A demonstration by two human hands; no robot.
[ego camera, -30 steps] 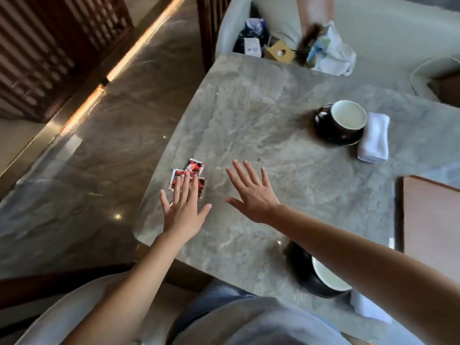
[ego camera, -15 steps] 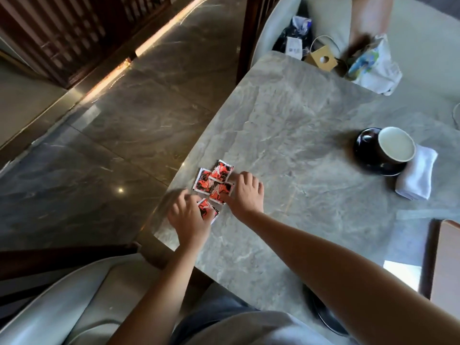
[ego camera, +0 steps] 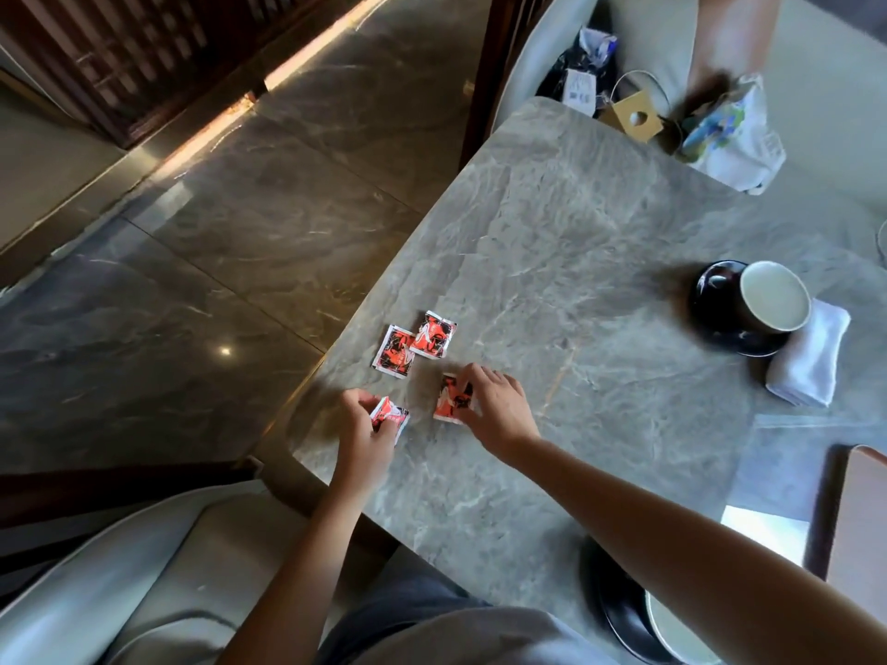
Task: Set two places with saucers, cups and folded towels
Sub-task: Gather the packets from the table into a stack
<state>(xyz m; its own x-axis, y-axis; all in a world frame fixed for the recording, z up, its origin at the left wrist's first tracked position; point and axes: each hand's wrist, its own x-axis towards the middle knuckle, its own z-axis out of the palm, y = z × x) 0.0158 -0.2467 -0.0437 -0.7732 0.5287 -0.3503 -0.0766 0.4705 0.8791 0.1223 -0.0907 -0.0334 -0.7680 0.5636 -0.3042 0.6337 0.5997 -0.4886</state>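
Observation:
On the grey marble table, my left hand pinches one red-and-white packet near the left edge. Beside it my right hand pinches another packet. Two more packets lie overlapping just beyond the hands. At the far right a dark cup with a white inside stands on a dark saucer, a folded white towel against its right side. A second dark saucer and cup sit at the near edge, mostly hidden under my right forearm.
A cushioned chair stands at the near left. On the far seat lie a crumpled white bag, a small cardboard box and dark bags; another person's arm reaches there. A brown board lies at the table's right edge.
Both hands reached the packets, closed on one each and drew them apart from the other two. The view shifted, so the far cup now sits further right.

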